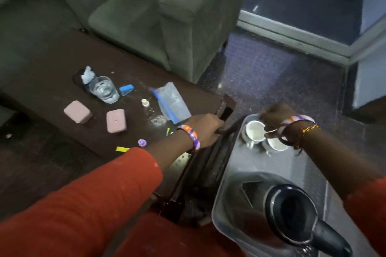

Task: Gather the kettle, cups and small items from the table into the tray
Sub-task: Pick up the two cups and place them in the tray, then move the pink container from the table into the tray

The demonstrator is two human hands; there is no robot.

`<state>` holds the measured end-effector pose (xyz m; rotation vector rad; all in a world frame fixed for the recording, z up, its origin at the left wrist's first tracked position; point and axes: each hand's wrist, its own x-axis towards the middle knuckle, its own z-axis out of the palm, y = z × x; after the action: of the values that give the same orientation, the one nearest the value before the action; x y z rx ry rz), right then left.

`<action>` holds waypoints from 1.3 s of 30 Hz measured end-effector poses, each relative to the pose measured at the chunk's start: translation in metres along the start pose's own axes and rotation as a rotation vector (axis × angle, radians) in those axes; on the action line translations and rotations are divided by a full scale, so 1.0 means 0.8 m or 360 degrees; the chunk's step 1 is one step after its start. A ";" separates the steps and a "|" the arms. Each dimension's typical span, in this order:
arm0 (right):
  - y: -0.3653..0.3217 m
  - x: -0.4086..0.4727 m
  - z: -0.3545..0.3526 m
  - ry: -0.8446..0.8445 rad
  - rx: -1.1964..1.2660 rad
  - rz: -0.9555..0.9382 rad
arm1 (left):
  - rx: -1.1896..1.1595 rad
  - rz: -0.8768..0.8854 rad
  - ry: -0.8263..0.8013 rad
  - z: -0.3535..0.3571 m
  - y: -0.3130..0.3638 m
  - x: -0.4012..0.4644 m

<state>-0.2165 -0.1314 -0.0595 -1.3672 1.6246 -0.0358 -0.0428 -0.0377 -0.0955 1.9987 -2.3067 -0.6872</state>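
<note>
A clear plastic tray [234, 175] lies at the lower right. A black kettle [292, 208] stands at its near end and two white cups [255, 130] [276, 144] at its far end. My right hand [273, 118] curls over the far cup, fingers closed on its rim. My left hand [205, 129] is closed on the edge of a dark wooden tray [208, 165] that sits between the table and the clear tray. On the dark table [52, 73] lie two pink boxes [77, 111] [116, 120], a zip bag [172, 102], a blue clip [126, 89] and a small bottle [145, 102].
A drinking glass [105, 89] with a crumpled tissue [87, 75] behind it stands on the table. A purple cap [142, 143] and a yellow strip [122, 149] lie at its near edge. A green armchair [167, 16] stands behind the table, with carpet [271, 73] to the right.
</note>
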 end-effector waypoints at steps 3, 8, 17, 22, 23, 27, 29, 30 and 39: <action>-0.070 -0.008 0.054 -0.0093 -0.0200 -0.0298 | -0.0264 -0.0314 0.0083 -0.012 -0.083 -0.044; -0.165 -0.004 0.196 -0.0384 -0.0500 -0.0563 | -0.0945 -0.0964 0.0449 -0.012 -0.232 -0.115; -0.188 0.050 0.521 -0.0395 -0.0658 -0.0271 | -0.1956 -0.2067 0.0760 0.077 -0.485 -0.200; -0.181 0.078 0.615 -0.0109 -0.0685 -0.0151 | -0.2211 -0.2108 0.0883 0.085 -0.562 -0.210; -0.185 0.082 0.620 -0.0058 -0.0688 -0.0199 | -0.2241 -0.2114 0.0878 0.084 -0.573 -0.210; -0.218 0.072 0.633 -0.0002 -0.0571 -0.0753 | -0.2292 -0.2069 0.0791 0.073 -0.611 -0.211; -0.245 0.065 0.649 -0.0091 -0.0519 -0.0974 | -0.2336 -0.1990 0.0657 0.066 -0.627 -0.210; -0.259 0.066 0.661 -0.0136 -0.0501 -0.0997 | -0.2343 -0.1955 0.0596 0.064 -0.634 -0.208; -0.265 0.068 0.719 -0.0138 -0.0631 -0.0825 | -0.2030 -0.1567 0.0324 0.070 -0.656 -0.203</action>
<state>0.3294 0.0525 -0.2757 -2.0398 1.2052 0.0412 0.4633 0.0876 -0.2765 2.0316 -0.2619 -1.3438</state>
